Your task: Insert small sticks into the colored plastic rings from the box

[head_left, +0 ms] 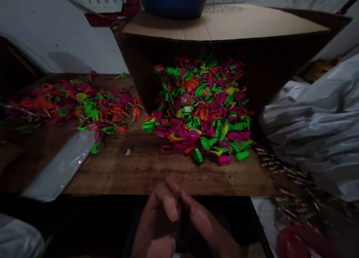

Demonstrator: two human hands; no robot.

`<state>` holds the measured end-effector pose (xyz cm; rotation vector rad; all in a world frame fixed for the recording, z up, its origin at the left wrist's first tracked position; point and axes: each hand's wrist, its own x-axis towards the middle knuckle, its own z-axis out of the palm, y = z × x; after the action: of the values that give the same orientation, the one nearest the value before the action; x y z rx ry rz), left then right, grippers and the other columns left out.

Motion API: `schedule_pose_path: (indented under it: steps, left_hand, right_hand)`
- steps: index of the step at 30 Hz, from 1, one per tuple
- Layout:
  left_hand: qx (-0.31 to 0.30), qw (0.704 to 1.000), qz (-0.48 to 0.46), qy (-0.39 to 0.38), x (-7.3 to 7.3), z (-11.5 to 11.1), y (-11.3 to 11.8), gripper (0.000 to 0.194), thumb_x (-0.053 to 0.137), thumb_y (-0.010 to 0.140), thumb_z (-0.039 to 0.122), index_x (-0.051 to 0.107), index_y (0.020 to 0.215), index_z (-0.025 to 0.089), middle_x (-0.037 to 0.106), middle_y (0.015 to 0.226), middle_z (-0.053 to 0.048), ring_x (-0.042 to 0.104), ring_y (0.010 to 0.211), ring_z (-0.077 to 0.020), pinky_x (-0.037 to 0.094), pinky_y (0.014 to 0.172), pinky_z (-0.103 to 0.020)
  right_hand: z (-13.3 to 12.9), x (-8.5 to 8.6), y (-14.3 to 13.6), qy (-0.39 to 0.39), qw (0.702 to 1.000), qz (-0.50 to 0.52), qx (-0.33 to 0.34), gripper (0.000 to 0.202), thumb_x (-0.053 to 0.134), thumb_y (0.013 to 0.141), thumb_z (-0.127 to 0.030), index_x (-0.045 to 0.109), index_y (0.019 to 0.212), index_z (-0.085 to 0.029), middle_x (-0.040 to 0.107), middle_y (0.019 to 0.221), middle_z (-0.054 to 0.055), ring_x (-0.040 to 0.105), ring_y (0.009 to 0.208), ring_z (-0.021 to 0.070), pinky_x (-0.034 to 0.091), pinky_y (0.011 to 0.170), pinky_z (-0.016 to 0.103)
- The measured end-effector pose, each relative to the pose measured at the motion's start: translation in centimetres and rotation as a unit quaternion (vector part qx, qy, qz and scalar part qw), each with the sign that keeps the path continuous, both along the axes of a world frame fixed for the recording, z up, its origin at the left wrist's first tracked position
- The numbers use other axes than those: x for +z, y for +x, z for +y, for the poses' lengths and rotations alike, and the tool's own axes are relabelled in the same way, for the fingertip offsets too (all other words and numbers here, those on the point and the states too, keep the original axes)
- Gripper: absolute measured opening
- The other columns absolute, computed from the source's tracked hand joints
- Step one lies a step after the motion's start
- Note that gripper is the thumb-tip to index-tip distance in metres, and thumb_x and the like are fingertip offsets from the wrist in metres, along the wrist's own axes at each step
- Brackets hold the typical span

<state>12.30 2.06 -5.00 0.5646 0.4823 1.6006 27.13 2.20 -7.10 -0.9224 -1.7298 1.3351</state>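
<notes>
Low in the middle of the head view, just past the wooden table's front edge, my two hands meet at the fingertips. The fingers of my left hand (161, 213) are curled inward, with paler pinkish patches on some of them. My right hand (206, 224) presses its fingers toward the left ones. What they hold, if anything, is hidden in the dark between them. A little white shows below the left hand. Beyond lies a heap of plastic toy watches (206, 108) in green, pink, orange and yellow, spilling from a cardboard box (224, 24) on its side.
More toy watches, mixed with thin wrapped sticks, form a second pile (92, 108) on the left. A clear plastic bag (60, 168) overhangs the wooden table's (117, 175) front edge. A blue tub (174, 2) sits on the box. White sacks (316, 119) bulge at the right.
</notes>
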Motion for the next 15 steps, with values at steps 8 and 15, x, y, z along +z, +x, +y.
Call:
schedule_pose_path:
  steps: [8, 15]
  left_hand:
    - [-0.036, 0.998, 0.009, 0.050, -1.3, 0.0, -0.3, 0.015, 0.063, 0.077, 0.036, 0.057, 0.078, 0.022, 0.044, 0.081, -0.002, 0.047, 0.076, -0.0141, 0.043, 0.074, -0.026]
    - [-0.013, 1.000, 0.001, -0.002, -0.5, -0.1, 0.0, 0.027, 0.067, 0.074, 0.034, 0.047, 0.067, 0.018, 0.043, 0.076, 0.000, 0.045, 0.072, -0.0116, 0.043, 0.072, -0.023]
  right_hand:
    - [1.1, -1.4, -0.1, -0.031, 0.996, 0.002, 0.088, 0.058, 0.060, 0.088, -0.025, 0.043, 0.141, -0.042, 0.075, 0.102, -0.002, 0.074, 0.076, 0.0144, 0.058, 0.066, 0.015]
    - [-0.9, 0.3, -0.1, -0.029, 0.999, -0.026, 0.009, 0.064, 0.059, 0.086, -0.021, 0.040, 0.144, -0.038, 0.074, 0.091, 0.001, 0.072, 0.076, 0.0149, 0.057, 0.075, 0.020]
